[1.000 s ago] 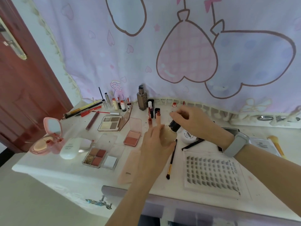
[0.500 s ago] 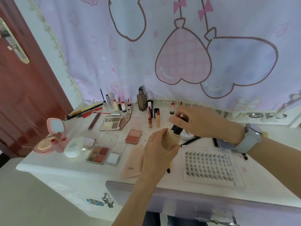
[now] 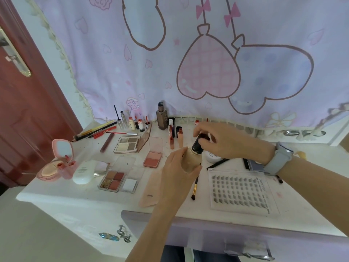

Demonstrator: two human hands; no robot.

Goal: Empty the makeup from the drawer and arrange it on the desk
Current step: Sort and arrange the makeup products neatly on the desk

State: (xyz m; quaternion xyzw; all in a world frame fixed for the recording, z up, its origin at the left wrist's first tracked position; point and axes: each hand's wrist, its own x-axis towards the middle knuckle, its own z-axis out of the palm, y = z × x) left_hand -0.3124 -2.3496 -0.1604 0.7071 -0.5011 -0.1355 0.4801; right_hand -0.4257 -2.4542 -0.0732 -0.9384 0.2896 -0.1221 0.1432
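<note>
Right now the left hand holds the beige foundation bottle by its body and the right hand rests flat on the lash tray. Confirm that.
Not quite. The left hand does hold the beige foundation bottle by its body, but the right hand is not on the clear lash tray; its grip is on the bottle's black cap. The head view shows this.

Left hand [image 3: 176, 173]: forearm rising from the lower edge, fingers and thumb curled round a bottle [image 3: 191, 159], held tilted above the table. Right hand [image 3: 217, 138]: forearm entering from the right, grey band at the wrist, fingertips bent down and closed on the bottle's dark cap [image 3: 198, 145].
</note>
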